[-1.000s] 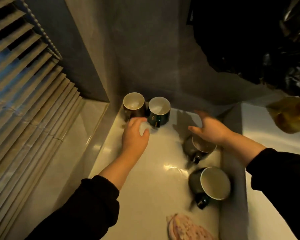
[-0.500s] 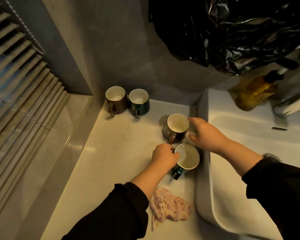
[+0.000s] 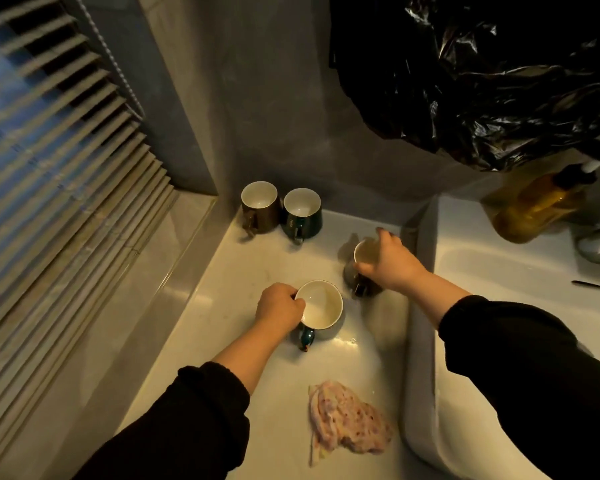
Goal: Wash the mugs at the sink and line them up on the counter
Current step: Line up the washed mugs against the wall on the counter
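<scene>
Head view: I see the left hand [image 3: 279, 308] pinch the green mug [image 3: 321, 308] at its rim; the right hand [image 3: 392, 261] grips the brown mug [image 3: 363, 253] beside the sink [image 3: 421, 341].

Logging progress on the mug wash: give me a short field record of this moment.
left hand: grips the rim of a dark green ceramic mug with white inside
right hand: grips a dark brownish mug beside the white sink
lined up: bronze mug and second green mug, side by side at the grey wall
also: crumpled pink cloth on the white counter
</scene>
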Demonstrator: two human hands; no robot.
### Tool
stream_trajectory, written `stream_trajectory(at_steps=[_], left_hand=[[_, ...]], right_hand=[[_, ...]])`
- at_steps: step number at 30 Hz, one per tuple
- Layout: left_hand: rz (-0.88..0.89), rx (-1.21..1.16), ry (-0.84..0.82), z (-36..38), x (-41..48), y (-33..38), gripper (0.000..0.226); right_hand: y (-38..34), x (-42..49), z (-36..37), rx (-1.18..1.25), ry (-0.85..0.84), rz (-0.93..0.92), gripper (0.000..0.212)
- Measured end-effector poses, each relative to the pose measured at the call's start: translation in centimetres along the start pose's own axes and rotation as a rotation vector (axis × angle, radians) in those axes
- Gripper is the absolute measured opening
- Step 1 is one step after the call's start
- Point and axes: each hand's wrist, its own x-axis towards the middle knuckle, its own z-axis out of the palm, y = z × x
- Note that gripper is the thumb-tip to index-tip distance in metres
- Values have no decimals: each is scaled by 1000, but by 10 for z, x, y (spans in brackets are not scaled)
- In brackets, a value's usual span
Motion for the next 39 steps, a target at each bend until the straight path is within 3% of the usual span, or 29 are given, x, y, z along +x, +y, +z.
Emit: stream_trajectory(at_steps=[15,23,29,33,39], left_hand=[[-152,-309,108,10,80,56,22],[-138,-376,185,22,100,83,31],[-38,-569,35,43,84,62,41],[-40,-736,7,54,77,51,62],[-24,-765,87,57,87,61,50]], right_hand=[[16,43,-18,-148,-47,43,78],[29,67,-30,-155,-96,34,88],[33,73,-30,-252,-86,48,96],[32,75,-29,-255,-95,55,83],[31,81,-30,-229,-28,50,61]])
